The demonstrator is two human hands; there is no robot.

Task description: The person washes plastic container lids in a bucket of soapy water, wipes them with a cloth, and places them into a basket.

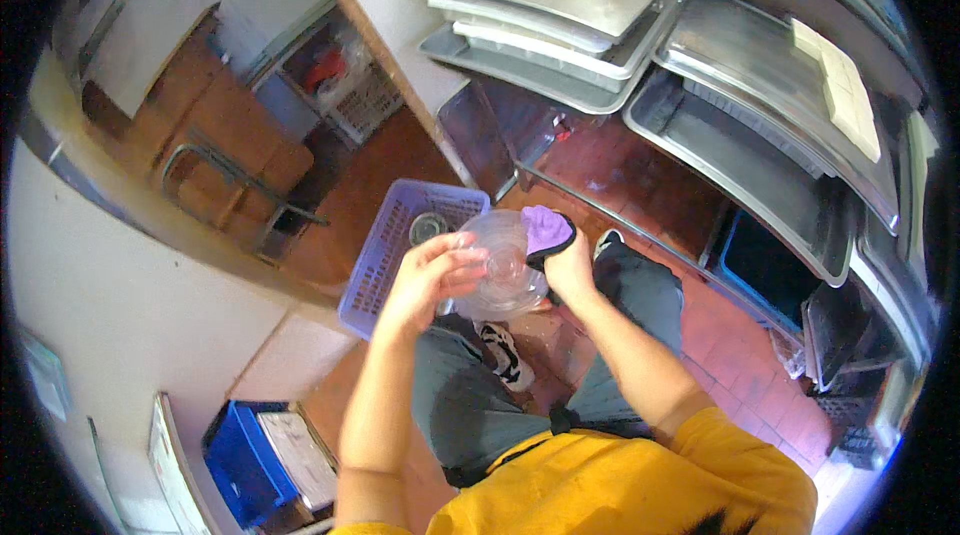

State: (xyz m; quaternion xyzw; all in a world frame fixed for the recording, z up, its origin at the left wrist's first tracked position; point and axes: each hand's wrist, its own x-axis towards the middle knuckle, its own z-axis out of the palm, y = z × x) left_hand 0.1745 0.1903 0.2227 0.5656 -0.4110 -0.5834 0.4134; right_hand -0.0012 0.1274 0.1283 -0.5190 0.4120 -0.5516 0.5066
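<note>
In front of my lap I see a clear, round, see-through vessel (499, 295) with ring-like contours; glass or plastic, I cannot tell. My left hand (439, 276) grips its left side, fingers spread across the near face. My right hand (570, 265) holds a purple cloth (546, 229) with black edging against the vessel's right side. Beyond my left hand, a purple plastic basket (367, 291) with slotted walls stands low down. A round clear glass item (427, 227) lies inside it. The vessel hides part of the basket's right side.
Metal trays (750, 129) sit stacked on a rack at upper right, with white blocks (847, 84) on top. A metal rail (600, 212) runs low beneath them. A folded hand trolley (225, 167) stands left, a blue bin (244, 460) at lower left. Red tiles cover the floor (735, 355).
</note>
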